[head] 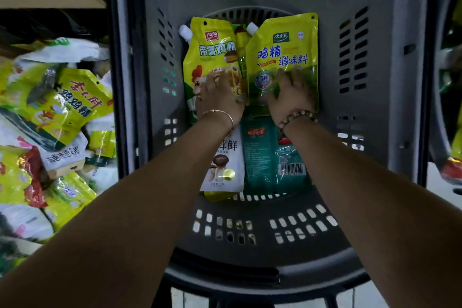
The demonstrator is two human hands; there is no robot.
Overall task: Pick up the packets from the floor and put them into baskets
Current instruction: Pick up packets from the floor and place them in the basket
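Currently both bare forearms reach forward and down into the grey plastic basket (pixel 387 82), roughly parallel, palms down. The left hand (pixel 218 97) lies on the lower half of the rooster-print yellow spouted pouch (pixel 212 50), fingers (pixel 212 79) loosely extended over its face. It presses or rests there without wrapping the pouch; the thumb is not clearly visible. A thin gold bangle (pixel 221 115) is on that wrist.

The right hand (pixel 290 97) lies flat on the lower half of the yellow-green spouted pouch (pixel 282 43), fingers (pixel 282 75) spread and straight, touching rather than pinching. A beaded bracelet (pixel 297 117) is on that wrist.

Both pouches lie face up, side by side on the basket floor at the far end, white spouts pointing up-left. A narrow packet (pixel 241 50) is wedged between them. Nearer the camera, partly under the wrists, lie a white mushroom-print packet (pixel 225 160) and a teal packet with barcode (pixel 272 155), touching each other. A pile of yellow and white packets (pixel 55 117) sits on the floor left of the basket, blurred.
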